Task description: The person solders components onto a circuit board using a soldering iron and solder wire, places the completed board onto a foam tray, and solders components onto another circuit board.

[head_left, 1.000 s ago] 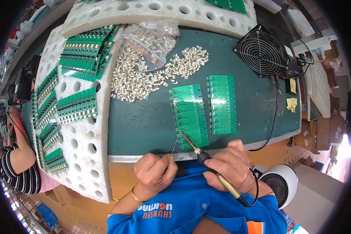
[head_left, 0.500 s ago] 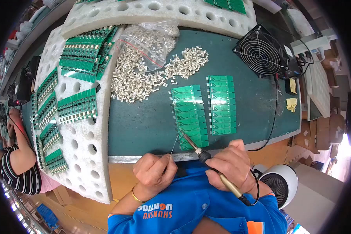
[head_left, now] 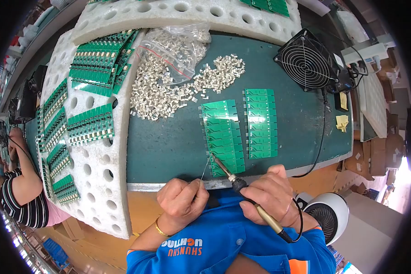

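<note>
My right hand is closed around a soldering iron, whose tip rests at the left edge of a green circuit board panel. Between the pinched fingers of my left hand runs a thin solder wire, its far end meeting the iron's tip at the small pins along that edge. A second green panel lies just to the right, also with pins along its left side. Both panels lie flat on the dark green tabletop.
Loose white connectors are heaped behind the panels, partly under a clear plastic bag. White foam boards at left and back carry more circuit boards. A black fan stands back right. Another person sits at far left.
Almost nothing differs. The iron's tip and the solder wire stay at the same pins, and both hands hold nearly the same position.
</note>
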`<state>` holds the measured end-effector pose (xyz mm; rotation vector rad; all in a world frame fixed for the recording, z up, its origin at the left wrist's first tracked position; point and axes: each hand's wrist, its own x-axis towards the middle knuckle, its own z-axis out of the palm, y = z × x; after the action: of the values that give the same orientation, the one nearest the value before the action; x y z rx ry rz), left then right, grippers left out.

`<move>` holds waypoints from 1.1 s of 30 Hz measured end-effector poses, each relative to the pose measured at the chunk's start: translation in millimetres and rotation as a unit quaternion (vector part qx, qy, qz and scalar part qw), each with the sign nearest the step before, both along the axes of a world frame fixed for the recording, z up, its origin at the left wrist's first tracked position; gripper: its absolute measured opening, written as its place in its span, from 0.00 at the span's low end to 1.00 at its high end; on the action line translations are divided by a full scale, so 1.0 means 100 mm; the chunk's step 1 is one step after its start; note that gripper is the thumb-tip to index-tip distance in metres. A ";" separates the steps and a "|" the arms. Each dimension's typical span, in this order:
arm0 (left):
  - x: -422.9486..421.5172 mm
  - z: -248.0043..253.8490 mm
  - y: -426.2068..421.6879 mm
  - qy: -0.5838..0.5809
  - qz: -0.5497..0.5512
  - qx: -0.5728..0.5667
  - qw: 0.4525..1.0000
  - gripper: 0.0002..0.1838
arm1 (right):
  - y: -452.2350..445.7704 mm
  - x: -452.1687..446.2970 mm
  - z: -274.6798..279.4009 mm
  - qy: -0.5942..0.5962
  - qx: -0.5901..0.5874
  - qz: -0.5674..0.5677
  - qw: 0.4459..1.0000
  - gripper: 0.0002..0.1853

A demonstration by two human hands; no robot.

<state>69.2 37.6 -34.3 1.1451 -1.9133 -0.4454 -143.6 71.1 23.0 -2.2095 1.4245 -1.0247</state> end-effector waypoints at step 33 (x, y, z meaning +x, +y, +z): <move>0.04 0.02 0.01 0.037 0.029 0.057 0.997 0.06 | -0.36 -0.32 0.03 -0.090 0.082 0.047 0.991 0.16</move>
<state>73.1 38.9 -32.3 1.2368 -1.8066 -0.5625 -175.6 34.9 25.9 -1.9929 1.2673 -1.0072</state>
